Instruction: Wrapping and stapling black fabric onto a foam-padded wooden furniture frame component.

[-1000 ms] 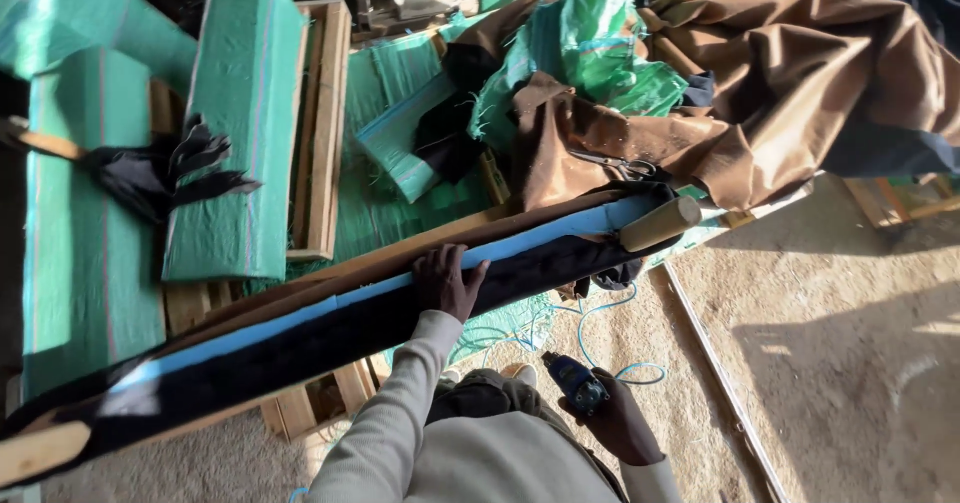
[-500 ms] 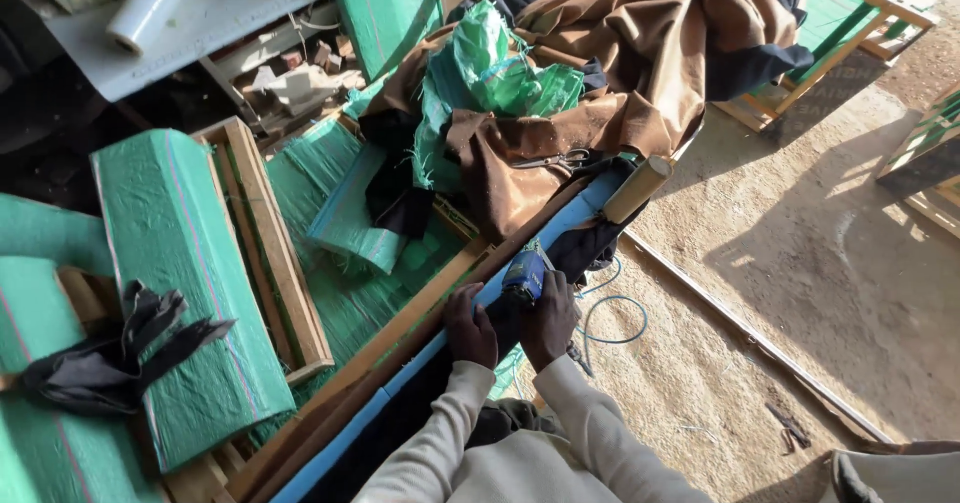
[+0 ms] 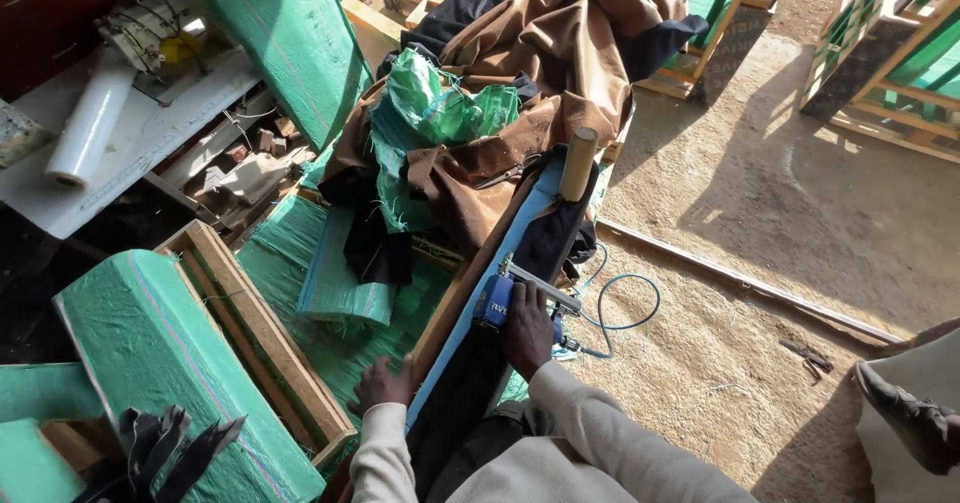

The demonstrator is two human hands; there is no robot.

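A long wooden frame piece wrapped in black fabric with a light blue strip runs from my lap up toward the cloth pile. My right hand grips a blue pneumatic staple gun pressed against the blue strip. A teal air hose curls from the gun onto the ground. My left hand rests flat beside the frame's left edge, on the green woven material, fingers spread.
Brown and black cloth and a crumpled green sack are heaped ahead. Green-covered wooden frames lie to the left. A white roll sits on a board. More frames stand at right on sandy ground.
My left hand has dropped from the staple gun to the frame's left side. The right hand keeps the gun on the blue strip. The view has swung further round.
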